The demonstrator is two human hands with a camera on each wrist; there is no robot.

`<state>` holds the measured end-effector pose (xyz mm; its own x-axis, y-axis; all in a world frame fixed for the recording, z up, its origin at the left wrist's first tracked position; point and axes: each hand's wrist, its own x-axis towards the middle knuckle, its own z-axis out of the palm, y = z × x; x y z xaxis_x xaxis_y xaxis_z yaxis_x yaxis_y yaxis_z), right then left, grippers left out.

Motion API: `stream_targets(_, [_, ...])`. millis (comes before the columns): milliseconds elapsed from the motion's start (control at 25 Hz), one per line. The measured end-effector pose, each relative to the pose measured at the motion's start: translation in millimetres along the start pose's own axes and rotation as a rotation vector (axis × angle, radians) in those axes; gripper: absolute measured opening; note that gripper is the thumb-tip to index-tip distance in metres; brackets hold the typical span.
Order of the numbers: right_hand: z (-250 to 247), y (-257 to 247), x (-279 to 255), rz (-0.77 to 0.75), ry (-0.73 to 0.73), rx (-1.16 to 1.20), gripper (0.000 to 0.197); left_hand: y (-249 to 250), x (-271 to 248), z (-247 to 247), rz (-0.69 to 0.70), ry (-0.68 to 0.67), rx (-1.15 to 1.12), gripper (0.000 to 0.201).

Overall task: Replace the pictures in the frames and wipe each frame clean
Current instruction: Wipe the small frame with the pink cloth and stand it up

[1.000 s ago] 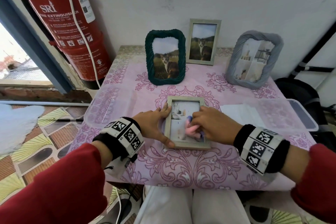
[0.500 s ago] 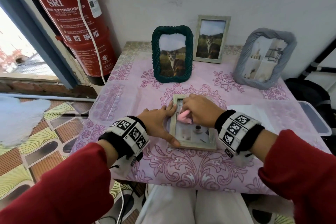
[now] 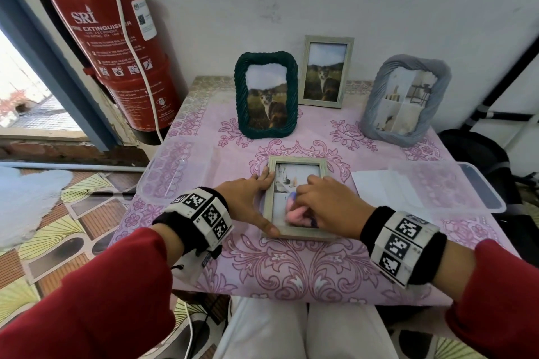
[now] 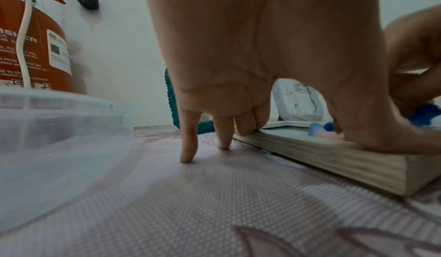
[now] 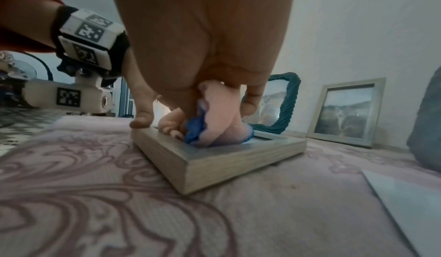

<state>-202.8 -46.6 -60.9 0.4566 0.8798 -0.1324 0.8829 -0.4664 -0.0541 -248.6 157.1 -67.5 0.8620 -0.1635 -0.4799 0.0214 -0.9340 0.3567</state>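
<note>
A pale wooden frame (image 3: 297, 159) lies flat on the pink table, glass up, with an interior picture in it. My left hand (image 3: 250, 198) steadies its left side: straight fingers lie along the edge and the thumb presses on the near left corner. My right hand (image 3: 323, 204) grips a bunched pink and blue cloth (image 3: 293, 214) and presses it on the lower part of the glass. The right wrist view shows the cloth (image 5: 222, 129) squeezed under the fingers on the frame (image 5: 226, 159). In the left wrist view the frame's side (image 4: 322, 153) runs under the thumb.
Three frames stand at the back: a green rope frame (image 3: 240, 96), a pale wooden frame (image 3: 348, 73) against the wall, a grey-blue frame (image 3: 376, 96). Clear plastic tubs sit at the left (image 3: 172, 172) and right (image 3: 449, 183), with a white sheet (image 3: 376, 186) beside. A fire extinguisher (image 3: 116, 46) hangs at the left.
My right hand slid the cloth up to the top of the glass and has come back down to its lower part. The left hand has stayed on the frame's left edge.
</note>
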Motion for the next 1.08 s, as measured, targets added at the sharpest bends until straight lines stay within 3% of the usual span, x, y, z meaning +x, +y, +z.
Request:
stream_targets(200, [-7.1, 32.8, 20.2, 0.148, 0.010, -0.112, 0.025, -3.5, 1.4, 1.9, 0.008, -0.007, 0.013, 0.126])
stream_targets(320, [-16.0, 38.7, 43.6, 0.209, -0.003, -0.030, 0.026, -3.0, 2.7, 1.2, 0.004, -0.010, 0.046, 0.126])
stream_targets(520, [-10.7, 5.8, 57.0, 0.111, -0.012, 0.039, 0.011, -0.9, 2.5, -0.9, -0.003, 0.006, 0.077, 0.125])
stream_targets(680, [-3.2, -6.3, 37.7, 0.103, 0.022, -0.068, 0.014, -2.3, 1.2, -0.6, -0.001, -0.001, 0.054, 0.125])
stream_targets(1080, [-11.2, -1.2, -8.3, 0.060, -0.055, -0.241, 0.023, -4.2, 1.1, 1.5, 0.010, -0.004, 0.025, 0.125])
